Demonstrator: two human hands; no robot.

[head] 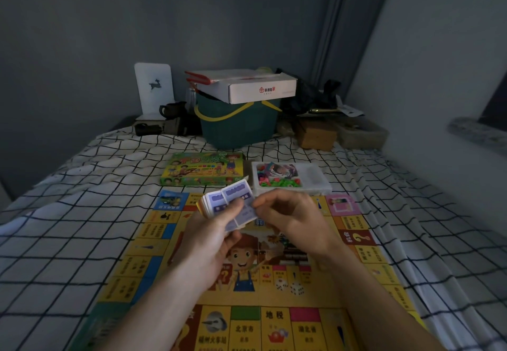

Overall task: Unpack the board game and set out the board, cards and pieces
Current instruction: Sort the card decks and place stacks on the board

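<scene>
A home bedroom; a bed under a checked sheet (82,213); a storage basket (236,123) against the wall.

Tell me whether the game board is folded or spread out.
Spread out. The game board lies flat on the checked sheet, its printed squares showing along the edges, under both hands.

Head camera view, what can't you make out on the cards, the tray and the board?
- Card stack, head view: print blurred; lower cards covered by the left hand and right hand.
- White tray: the small pieces are too tiny to identify.
- Board: near edge cut off by the frame, centre hidden by both forearms.
</scene>
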